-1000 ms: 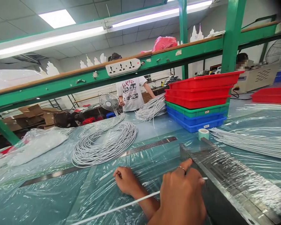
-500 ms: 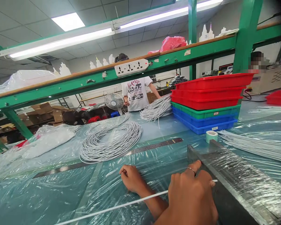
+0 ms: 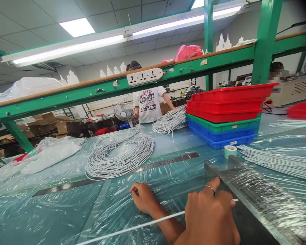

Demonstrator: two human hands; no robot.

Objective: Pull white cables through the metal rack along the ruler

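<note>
My forearms cross at the bottom of the view. On the right, my left hand (image 3: 210,207) closes round a thin white cable (image 3: 132,225), its index finger reaching to the edge of a grey metal block (image 3: 257,200). A short cable end pokes out by the thumb; the other part runs to the lower left, passing over my right forearm. My right hand (image 3: 142,196) lies left of it on the plastic-covered table (image 3: 66,217), fingers curled with nothing visible in them. Behind it sits a large coil of white cable (image 3: 119,158) across a steel ruler (image 3: 168,161).
Stacked red, green and blue trays (image 3: 224,112) stand behind the block, beside a tape roll (image 3: 230,151). More white cables (image 3: 283,161) lie at the right, another bundle (image 3: 169,120) behind. A green shelf beam (image 3: 91,91) spans above. A person (image 3: 149,103) stands across the table.
The view has shifted slightly, so the scene sits a little lower. Both hands keep nearly the same pose, my left hand still round the cable.
</note>
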